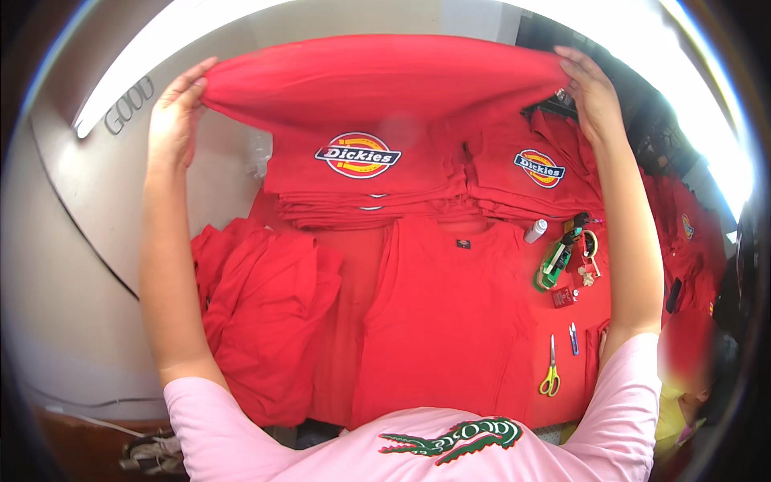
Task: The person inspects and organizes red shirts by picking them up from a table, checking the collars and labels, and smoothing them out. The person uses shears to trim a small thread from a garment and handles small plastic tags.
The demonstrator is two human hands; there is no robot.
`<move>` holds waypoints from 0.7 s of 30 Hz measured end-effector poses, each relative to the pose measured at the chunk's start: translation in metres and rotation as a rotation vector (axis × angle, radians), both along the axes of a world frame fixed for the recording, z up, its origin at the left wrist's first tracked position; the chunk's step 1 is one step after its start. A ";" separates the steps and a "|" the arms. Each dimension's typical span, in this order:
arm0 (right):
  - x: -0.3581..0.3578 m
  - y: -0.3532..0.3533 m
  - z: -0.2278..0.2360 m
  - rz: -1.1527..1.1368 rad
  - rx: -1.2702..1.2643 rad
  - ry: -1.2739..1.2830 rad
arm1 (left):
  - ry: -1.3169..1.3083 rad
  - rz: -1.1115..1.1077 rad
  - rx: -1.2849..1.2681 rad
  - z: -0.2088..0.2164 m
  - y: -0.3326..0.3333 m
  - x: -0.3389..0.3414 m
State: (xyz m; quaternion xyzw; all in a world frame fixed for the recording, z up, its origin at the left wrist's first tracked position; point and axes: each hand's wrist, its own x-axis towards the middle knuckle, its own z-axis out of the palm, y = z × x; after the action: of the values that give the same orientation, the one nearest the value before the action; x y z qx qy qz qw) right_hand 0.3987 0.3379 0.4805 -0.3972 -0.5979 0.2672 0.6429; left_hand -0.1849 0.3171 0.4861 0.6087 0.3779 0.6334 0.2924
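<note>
Up at the far side, my left hand (178, 112) and my right hand (593, 90) are raised with arms stretched out. Each one pinches an end of a red garment (385, 80), probably a T-shirt, which hangs spread between them. Below it sits a folded stack of red T-shirts (297, 173) with a round coloured logo on top; a second stack (506, 193) stands to its right. Nearer to me, a red T-shirt (450, 321) lies flat, its neck label showing. The lower part of the held garment merges with the stack behind, so its edge is hard to tell.
Heaped red fabric (265, 313) lies at the left. On the right are yellow-handled scissors (550, 377), small blue snips (573, 339), a green tape dispenser (554, 265), a white bottle (536, 231) and a small red box (564, 297). A person in yellow (668, 414) is at the right edge.
</note>
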 end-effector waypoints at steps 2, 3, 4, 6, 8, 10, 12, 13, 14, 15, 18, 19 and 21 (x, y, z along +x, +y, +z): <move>0.004 0.028 -0.014 0.015 0.001 -0.037 | 0.046 0.123 0.021 -0.005 0.020 0.009; -0.003 0.042 -0.029 0.049 0.001 -0.044 | 0.081 0.211 0.032 -0.007 0.018 0.005; -0.010 0.049 -0.043 0.021 -0.037 -0.084 | 0.193 0.237 0.074 -0.020 0.026 -0.007; -0.023 0.068 -0.091 -0.004 -0.103 -0.105 | 0.266 0.251 -0.020 -0.060 0.040 -0.022; -0.036 0.090 -0.154 -0.009 -0.172 -0.108 | 0.278 0.237 -0.128 -0.112 0.054 -0.034; -0.048 0.105 -0.218 -0.016 -0.238 -0.183 | 0.285 0.183 -0.253 -0.175 0.066 -0.054; -0.058 0.117 -0.288 -0.071 -0.303 -0.340 | 0.418 0.186 -0.426 -0.246 0.070 -0.082; -0.045 0.111 -0.310 -0.154 -0.343 -0.444 | 0.521 0.198 -0.524 -0.270 0.076 -0.077; -0.040 0.094 -0.326 -0.218 -0.241 -0.614 | 0.772 0.290 -0.610 -0.280 0.064 -0.059; -0.038 0.071 -0.341 -0.275 -0.137 -0.783 | 1.028 0.386 -0.690 -0.285 0.045 -0.034; -0.058 -0.014 -0.354 -0.221 -0.086 -0.754 | 1.254 0.631 -0.146 -0.281 -0.022 0.002; -0.053 -0.048 -0.353 -0.205 -0.052 -0.786 | 1.144 0.566 -0.023 -0.269 -0.048 0.024; -0.025 -0.126 -0.371 -0.209 -0.139 -0.859 | 0.904 0.373 0.070 -0.252 -0.102 0.072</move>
State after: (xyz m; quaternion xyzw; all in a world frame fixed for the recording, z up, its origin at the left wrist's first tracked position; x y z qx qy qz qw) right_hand 0.3734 0.2116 0.1093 -0.5727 -0.7479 0.0513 0.3317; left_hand -0.1133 0.2150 0.2344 0.7540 0.5481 0.3598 -0.0402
